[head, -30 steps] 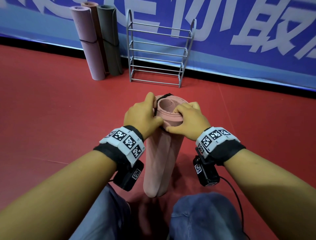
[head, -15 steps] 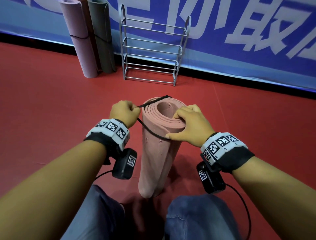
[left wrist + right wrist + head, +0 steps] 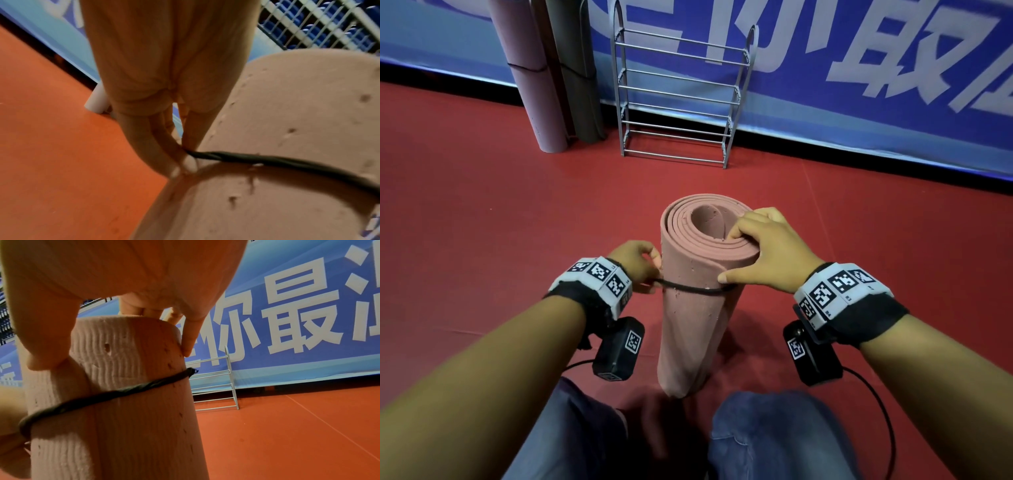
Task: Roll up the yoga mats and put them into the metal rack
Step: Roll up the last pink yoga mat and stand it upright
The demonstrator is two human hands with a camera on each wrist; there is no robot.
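A rolled pink yoga mat stands upright on the red floor between my knees. A black elastic band circles it a little below its top rim. My left hand pinches the band at the mat's left side. My right hand grips the top of the roll, fingers over the rim and thumb on the outer flap just above the band on the mat. The metal rack stands against the blue banner ahead, its rails bare.
Several rolled mats, one pink and one dark green, lean on the banner left of the rack. Red floor lies between me and the rack. My knees are at the bottom.
The band has come down from the mat's top rim onto its body. My left hand dropped lower at the mat's left side; the right hand kept its grip on the top.
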